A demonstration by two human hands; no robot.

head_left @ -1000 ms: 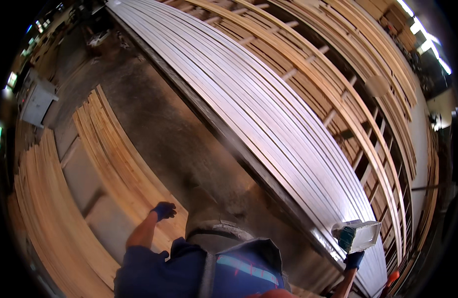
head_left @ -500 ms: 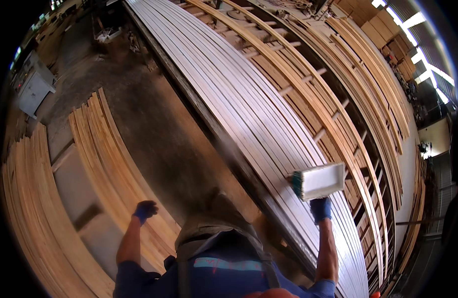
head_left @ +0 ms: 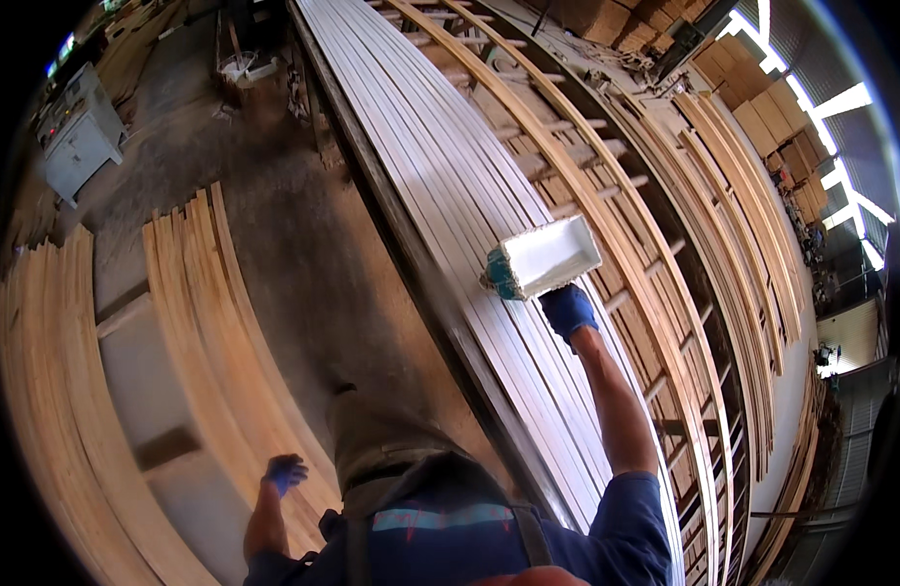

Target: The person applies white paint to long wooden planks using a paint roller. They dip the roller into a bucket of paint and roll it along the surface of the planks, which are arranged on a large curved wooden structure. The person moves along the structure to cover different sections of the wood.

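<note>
I have the right hand [head_left: 570, 313] clenched, its arm [head_left: 616, 400] outstretched behind it; the left hand [head_left: 286, 473] hangs loose, well apart.

A gloved right hand [head_left: 569, 313] is gripping a white box [head_left: 557, 252] over pale strips [head_left: 430, 156].
The box is facing its teal end toward the left edge of the bench [head_left: 411, 256], its other end reaching past the strips' right edge; whether it is touching them is unclear. The left hand [head_left: 286, 473], also gloved, is hanging loose above the wooden boards [head_left: 206, 322], near their right edge. A grey cabinet [head_left: 83, 151] is standing beyond.
</note>
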